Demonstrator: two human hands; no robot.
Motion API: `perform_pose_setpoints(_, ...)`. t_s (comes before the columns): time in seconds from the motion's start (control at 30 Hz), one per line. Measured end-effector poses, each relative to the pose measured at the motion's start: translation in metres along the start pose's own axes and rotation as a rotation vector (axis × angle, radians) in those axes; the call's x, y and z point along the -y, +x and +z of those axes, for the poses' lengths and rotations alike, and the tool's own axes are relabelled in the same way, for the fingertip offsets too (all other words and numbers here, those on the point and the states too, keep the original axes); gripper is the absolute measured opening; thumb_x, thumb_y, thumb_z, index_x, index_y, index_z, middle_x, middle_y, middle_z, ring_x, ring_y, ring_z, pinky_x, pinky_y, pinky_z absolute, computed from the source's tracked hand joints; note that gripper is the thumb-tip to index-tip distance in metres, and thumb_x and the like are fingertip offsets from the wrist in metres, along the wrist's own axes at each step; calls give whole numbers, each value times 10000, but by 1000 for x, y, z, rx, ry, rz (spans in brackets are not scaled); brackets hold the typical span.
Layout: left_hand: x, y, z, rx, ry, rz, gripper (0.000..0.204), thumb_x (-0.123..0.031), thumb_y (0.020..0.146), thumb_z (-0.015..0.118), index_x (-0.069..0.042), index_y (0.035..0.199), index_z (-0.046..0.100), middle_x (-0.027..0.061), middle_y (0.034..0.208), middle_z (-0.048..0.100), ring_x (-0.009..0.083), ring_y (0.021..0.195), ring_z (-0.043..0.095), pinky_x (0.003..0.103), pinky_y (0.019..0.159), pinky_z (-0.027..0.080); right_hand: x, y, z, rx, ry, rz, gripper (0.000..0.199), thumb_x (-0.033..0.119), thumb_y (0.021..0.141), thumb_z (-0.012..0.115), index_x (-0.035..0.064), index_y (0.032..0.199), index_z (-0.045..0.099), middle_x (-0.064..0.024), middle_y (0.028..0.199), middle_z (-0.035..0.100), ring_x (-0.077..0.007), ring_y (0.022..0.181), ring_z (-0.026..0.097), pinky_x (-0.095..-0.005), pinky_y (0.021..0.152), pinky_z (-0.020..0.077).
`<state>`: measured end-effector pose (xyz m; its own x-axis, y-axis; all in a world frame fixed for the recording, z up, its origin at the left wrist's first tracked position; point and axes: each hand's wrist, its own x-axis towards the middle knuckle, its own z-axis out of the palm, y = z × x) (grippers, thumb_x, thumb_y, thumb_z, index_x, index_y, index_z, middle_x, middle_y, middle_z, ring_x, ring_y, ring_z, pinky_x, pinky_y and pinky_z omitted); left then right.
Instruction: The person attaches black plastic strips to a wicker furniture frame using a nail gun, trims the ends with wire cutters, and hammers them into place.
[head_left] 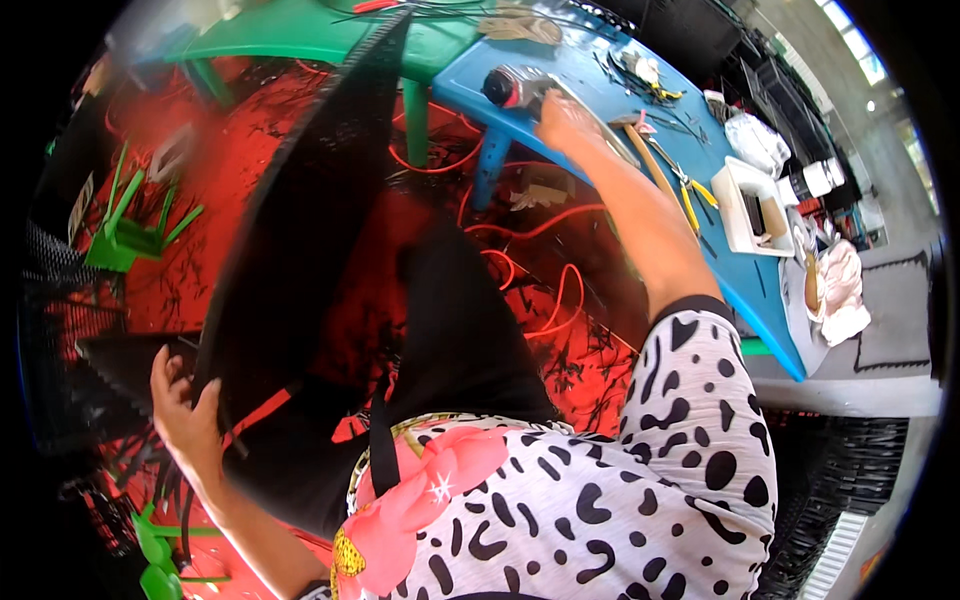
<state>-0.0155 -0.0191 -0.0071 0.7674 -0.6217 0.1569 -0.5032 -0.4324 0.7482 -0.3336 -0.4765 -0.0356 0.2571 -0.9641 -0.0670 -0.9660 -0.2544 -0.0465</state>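
A large black woven panel or basket (290, 230) stands tilted across my lap, its upper end blurred. At its lower left edge is my left hand (188, 418), fingers loosely bent and apart from the thumb; whether it touches the weave I cannot tell. Over the blue table (590, 70) reaches my right hand (570, 122), its fingers closed on the near end of a grey tool (515, 88) with a round black end and a red band. Part of that tool is hidden behind the fingers.
On the blue table lie a hammer (650, 160), yellow-handled pliers (688, 195), a white bin (752, 205) and loose black strips. A green table (300, 35) adjoins it. Red hose (560, 310) and black scraps cover the red floor; a green stool (130, 235) is at left.
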Motion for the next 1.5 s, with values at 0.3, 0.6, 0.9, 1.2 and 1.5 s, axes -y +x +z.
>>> perform_pose_setpoints(0.3, 41, 29, -51, -29, -218, -15, 664, 141, 727, 562, -18, 1344, 376, 113, 1241, 469, 161, 968, 513, 261, 856, 438, -167, -1, -34, -264, 26, 148, 928, 561, 651, 694, 1, 1331, 400, -219, 1300, 477, -319, 1212, 463, -391, 997, 380)
perform_pose_setpoints(0.6, 28, 26, -77, -64, -318, 93, 521, -95, 841, 545, 89, 1299, 378, 181, 1212, 523, 255, 1044, 570, 310, 931, 423, -280, -44, 25, 21, -229, 108, 647, 553, 727, 638, 65, 1149, 585, -231, 1150, 573, -359, 1086, 543, -415, 927, 424)
perform_pose_setpoints(0.9, -4, 19, -21, -324, -555, 67, 106, 11, 808, 603, 40, 895, 657, 68, 776, 665, 120, 748, 630, 220, 684, 489, -105, 28, -32, -428, 489, -425, 468, 336, 899, 518, 2, 1227, 518, -123, 1133, 597, -189, 998, 575, -293, 865, 427)
perform_pose_setpoints(1.2, -8, -7, -10, -346, -472, 141, 72, -30, 810, 624, 0, 864, 660, 39, 763, 651, 93, 674, 597, 217, 643, 467, 267, -170, -64, -271, 312, -1630, 471, 280, 604, 760, 44, 980, 599, -104, 800, 544, -290, 726, 572, -368, 633, 471)
perform_pose_setpoints(1.5, -10, -10, -14, -362, -407, 244, 53, -21, 805, 624, 9, 842, 647, 51, 721, 641, 99, 651, 593, 230, 606, 466, 300, -187, -69, -197, 84, -1708, 440, 251, 598, 742, 21, 946, 601, -111, 789, 517, -289, 718, 559, -367, 631, 470)
